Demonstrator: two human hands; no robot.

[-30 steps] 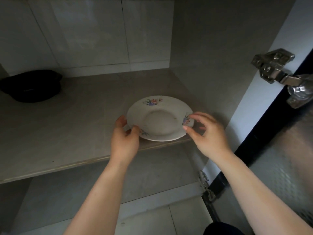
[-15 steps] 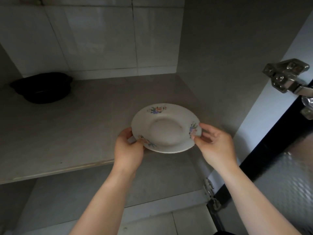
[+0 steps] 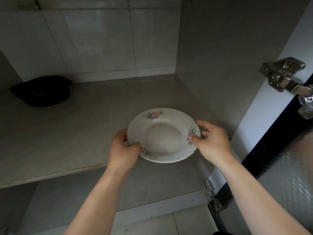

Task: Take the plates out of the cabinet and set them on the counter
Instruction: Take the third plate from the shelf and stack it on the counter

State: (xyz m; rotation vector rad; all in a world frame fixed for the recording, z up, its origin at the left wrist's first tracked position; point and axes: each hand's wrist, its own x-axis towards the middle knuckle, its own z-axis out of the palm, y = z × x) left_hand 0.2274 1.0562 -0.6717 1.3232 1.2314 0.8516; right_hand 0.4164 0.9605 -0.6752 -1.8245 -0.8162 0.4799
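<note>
A white plate (image 3: pixel 163 133) with small flower prints on its rim hangs over the front edge of the cabinet shelf (image 3: pixel 55 136), held between both hands. My left hand (image 3: pixel 124 150) grips its left rim, thumb on top. On the right rim, my right hand (image 3: pixel 211 143) pinches the plate with thumb above and fingers below. The plate's front half sticks out past the shelf edge.
A black bowl (image 3: pixel 41 91) sits at the back left of the shelf. The cabinet's right wall (image 3: pixel 220 65) stands close beside the plate. A metal hinge (image 3: pixel 284 75) and the open door (image 3: pixel 288 167) are at the right. A lower shelf (image 3: pixel 135 184) lies below.
Both hands have closed on the plate's rim and drawn it forward, from resting fully on the shelf to overhanging its front edge.
</note>
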